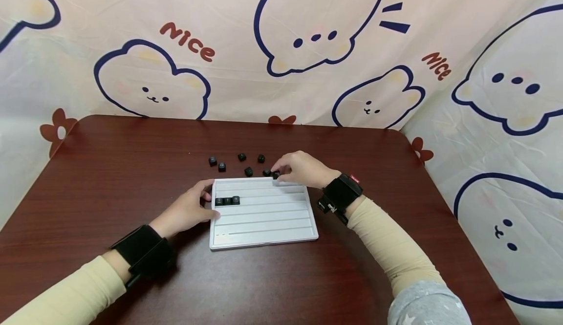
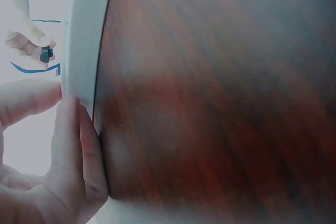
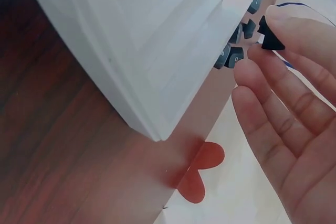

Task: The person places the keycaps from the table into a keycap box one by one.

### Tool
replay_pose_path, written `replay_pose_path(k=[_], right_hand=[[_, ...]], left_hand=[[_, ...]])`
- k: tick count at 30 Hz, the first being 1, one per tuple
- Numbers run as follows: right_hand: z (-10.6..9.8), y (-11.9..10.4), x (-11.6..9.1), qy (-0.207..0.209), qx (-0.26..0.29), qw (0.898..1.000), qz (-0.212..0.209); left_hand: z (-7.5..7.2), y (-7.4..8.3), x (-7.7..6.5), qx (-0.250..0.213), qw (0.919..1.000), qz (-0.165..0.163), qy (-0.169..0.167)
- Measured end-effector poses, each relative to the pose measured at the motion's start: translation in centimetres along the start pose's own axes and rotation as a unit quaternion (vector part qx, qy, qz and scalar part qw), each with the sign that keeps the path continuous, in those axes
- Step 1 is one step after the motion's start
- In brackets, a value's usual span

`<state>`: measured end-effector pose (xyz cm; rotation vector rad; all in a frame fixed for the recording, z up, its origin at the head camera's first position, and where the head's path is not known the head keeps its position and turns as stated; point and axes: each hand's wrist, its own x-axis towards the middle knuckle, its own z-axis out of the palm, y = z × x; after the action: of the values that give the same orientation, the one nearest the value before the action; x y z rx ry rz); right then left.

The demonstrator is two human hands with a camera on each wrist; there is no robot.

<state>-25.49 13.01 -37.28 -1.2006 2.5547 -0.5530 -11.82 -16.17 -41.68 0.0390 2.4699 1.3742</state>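
A white ridged board point(image 1: 268, 220) lies on the table, and my left hand point(image 1: 188, 208) grips its left edge. In the left wrist view the thumb and fingers meet at the board's rim point(image 2: 83, 40). My right hand point(image 1: 305, 170) is over the board's far edge, pinching a black keycap point(image 3: 270, 36) between thumb and fingers. Three black keycaps point(image 1: 227, 201) sit side by side in a row near the board's left side. Beyond the far edge, several loose black keycaps point(image 1: 242, 157) are scattered, one point(image 1: 266, 172) close beside the right fingertips.
The dark brown wooden table point(image 1: 281, 286) extends around the board on all sides. A pale cloth point(image 1: 237, 90) with cartoon drawings hangs behind the table and along its right side. Black bands point(image 1: 142, 251) with devices are strapped round both wrists.
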Motion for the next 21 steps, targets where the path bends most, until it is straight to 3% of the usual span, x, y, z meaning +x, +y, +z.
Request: replay_pose_path(k=[21], right_hand=[[1.6,-1.7,-0.4,-0.024,0.012,1.000,-0.014]], left_hand=[[-0.1,0.3,-0.2,0.005,1.0000,0.000,0.000]])
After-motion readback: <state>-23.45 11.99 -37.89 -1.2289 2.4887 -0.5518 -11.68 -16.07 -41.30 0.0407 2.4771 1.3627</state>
